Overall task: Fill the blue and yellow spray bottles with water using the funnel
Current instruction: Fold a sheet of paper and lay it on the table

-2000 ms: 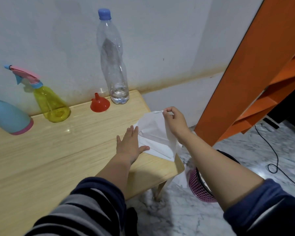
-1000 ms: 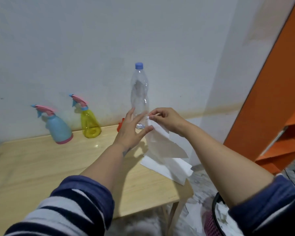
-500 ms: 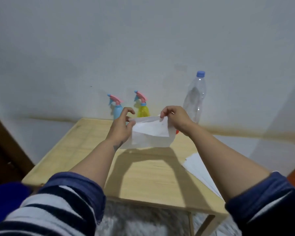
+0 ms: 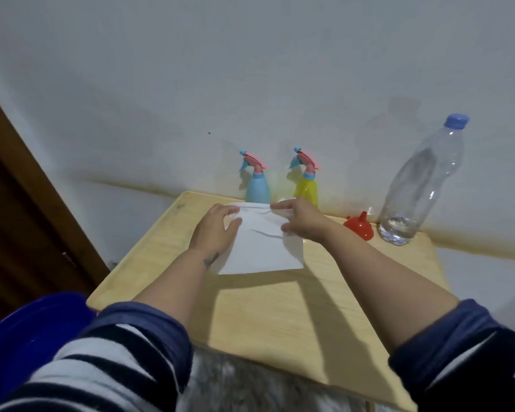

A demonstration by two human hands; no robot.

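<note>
Light blue plastic spray bottle [image 4: 258, 188] with pink trigger head, upright at the bench's far edge, translucent yellow spray bottle [image 4: 306, 185] just beside it, small red plastic funnel [image 4: 359, 226] mouth-down further right

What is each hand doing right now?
Left hand: closed on the white paper tissue, left edge.
Right hand: closed on the tissue's top edge.

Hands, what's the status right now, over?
Left hand and right hand both pinching a white tissue over the table. Blue spray bottle, yellow spray bottle capped; funnel untouched. Nothing blocking.
</note>
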